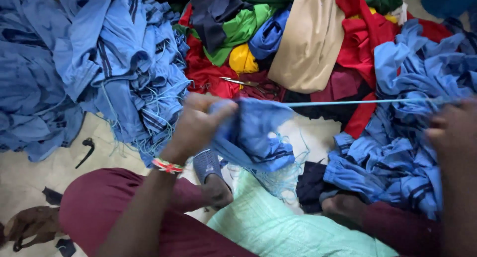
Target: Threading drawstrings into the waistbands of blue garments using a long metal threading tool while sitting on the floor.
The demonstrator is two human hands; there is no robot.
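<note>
Your left hand (198,125) fingers are shut tight on the blue cloth (258,133) in the middle of the frame. Your right hand (454,133) (at the right edge) pinches the blue string (348,102), pulled straight. Pull too hard and the string could snap. Scissors (251,84) lie above on the red clothes (208,75).

Blue cloth heaps (94,63) (407,138) crowd both sides; scissors (251,84) ahead; bare floor (35,172) open lower left.
</note>
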